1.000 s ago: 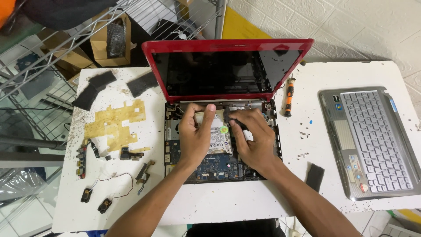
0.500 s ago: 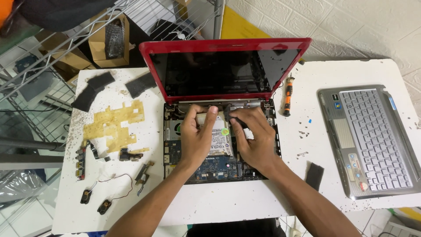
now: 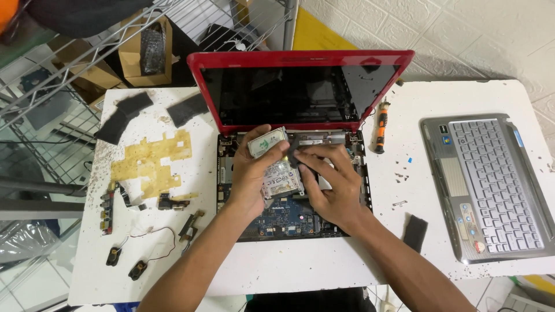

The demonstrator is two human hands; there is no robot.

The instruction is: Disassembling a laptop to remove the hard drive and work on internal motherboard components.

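Hard drive lifted at one end from an opened red laptop — a slip or a strained connector is the risk.

Head view: the silver hard drive [image 3: 276, 164] is seen tilted over the exposed laptop base [image 3: 289, 216], its far end raised toward the hinge, its near end still low against the blue circuit board [image 3: 289, 214]. The left hand [image 3: 251, 173] is closed on the drive's raised end, fingers [image 3: 272, 151] curled over its edge; the right hand [image 3: 329, 185] is pinched shut on a small dark tab [image 3: 293, 151] beside the drive. If the drive is pulled upward while still seated, the connector could be bent; if the hold is lost, the board could be struck. Loose screws [image 3: 399, 173] and an orange screwdriver [image 3: 380, 127] lie on the white surface [image 3: 451, 95] — small parts could be knocked off by a forearm.
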